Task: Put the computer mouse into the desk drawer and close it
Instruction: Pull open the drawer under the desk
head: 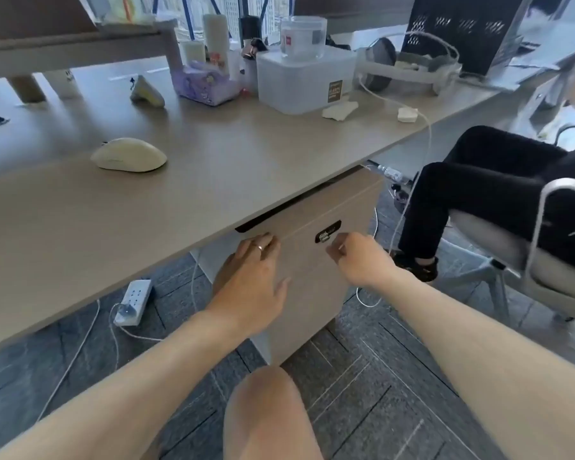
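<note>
Mouse (129, 159): cream, resting on the desk top, left of centre, well apart from both hands and from the drawer unit.
Desk (213, 151): pale wood top, running from near left to far right; near edge overhangs the cabinet.
Cabinet (316, 280): pale drawer unit under the desk's near edge, front shut flush, a thin seam marking the top drawer; dark lock plate (328, 231) on its upper right.
Left hand (250, 287): palm flat on the cabinet front, fingers spread apart and pointing up to the seam just under the desk edge; ring on one finger; gripping nothing.
Right hand (359, 257): fingers curled together in a loose fist, fingertips pinched right beside the lock plate; whether anything is held between them cannot be told.
Forearms: bare, reaching in from the near left and near right.
Knee (266, 396): bare, near centre, just before the cabinet.
Box (304, 79): white plastic, far centre of the desk, a clear jar (303, 36) standing on top.
Tissue pack (205, 82): purple, left of the box.
Headset (409, 66): grey, far right on the desk, a white cable (422, 144) trailing from it over the edge to the floor.
Power strip (133, 302): white, on the grey floor under the desk, left of the cabinet.
Second person: dark trousers, seated on a chair (551, 260) at right.
</note>
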`<state>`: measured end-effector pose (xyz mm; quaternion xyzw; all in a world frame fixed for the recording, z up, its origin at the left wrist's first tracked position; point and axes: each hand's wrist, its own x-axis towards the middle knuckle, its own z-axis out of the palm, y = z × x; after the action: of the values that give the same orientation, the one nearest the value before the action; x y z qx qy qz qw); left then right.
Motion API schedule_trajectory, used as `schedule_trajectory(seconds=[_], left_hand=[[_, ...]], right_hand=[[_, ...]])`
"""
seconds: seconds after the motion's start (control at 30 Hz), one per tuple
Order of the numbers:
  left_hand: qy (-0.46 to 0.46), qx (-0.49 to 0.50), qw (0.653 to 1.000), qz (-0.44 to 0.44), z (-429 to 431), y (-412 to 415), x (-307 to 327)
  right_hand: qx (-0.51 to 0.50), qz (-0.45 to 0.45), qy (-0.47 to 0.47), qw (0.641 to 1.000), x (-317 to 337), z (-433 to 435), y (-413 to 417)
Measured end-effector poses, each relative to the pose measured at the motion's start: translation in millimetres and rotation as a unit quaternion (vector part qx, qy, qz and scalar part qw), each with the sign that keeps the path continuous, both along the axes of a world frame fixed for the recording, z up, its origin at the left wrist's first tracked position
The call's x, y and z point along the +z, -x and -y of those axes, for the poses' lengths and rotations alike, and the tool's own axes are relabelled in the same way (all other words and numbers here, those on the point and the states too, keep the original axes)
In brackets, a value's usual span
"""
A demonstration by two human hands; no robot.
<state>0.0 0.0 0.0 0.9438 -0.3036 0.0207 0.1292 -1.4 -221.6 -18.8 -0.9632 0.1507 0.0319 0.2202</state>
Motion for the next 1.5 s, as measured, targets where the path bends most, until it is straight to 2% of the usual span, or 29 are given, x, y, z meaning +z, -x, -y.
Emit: schedule_trajectory(seconds=[0.07,0.13,0.23,0.3,0.37,0.67,0.8,1.1,1.27,1.5], left_hand=[[0.009,0.003,1.0,0.026,1,-3,-5],[0.009,0.0,0.998,0.055,2,-4,-13],[0.003,-0.006,0.997,0.071,3,-8,-17],[0.008,-0.008,0.997,0.077,2,-10,-16],[-0.004,-0.011,0.996,0.084,2,-10,-16],[-0.009,-0.007,0.997,0.082,6,-7,-10],[-0.003,-0.003,0.996,0.084,8,-5,-8],[-0.022,0.017,0.999,0.044,12,5,5],[-0.077,0.042,0.995,0.037,20,17,15],[-0.191,0.077,0.976,0.074,36,28,22]], right_hand=[[-0.045,-0.002,-0.088,0.995,-10,2,-14],[-0.102,-0.016,-0.196,0.975,-19,0,-27],[-0.206,0.001,-0.407,0.89,-29,-4,-44],[-0.234,0.02,-0.482,0.844,-28,-7,-48],[-0.24,0.041,-0.522,0.818,-28,-9,-47],[-0.262,0.1,-0.541,0.793,-35,-17,-41],[-0.269,0.12,-0.53,0.795,-37,-12,-22],[-0.276,0.162,-0.486,0.813,-46,18,78],[-0.284,0.166,-0.47,0.819,-47,29,115],[-0.295,0.163,-0.458,0.823,-45,31,133]])
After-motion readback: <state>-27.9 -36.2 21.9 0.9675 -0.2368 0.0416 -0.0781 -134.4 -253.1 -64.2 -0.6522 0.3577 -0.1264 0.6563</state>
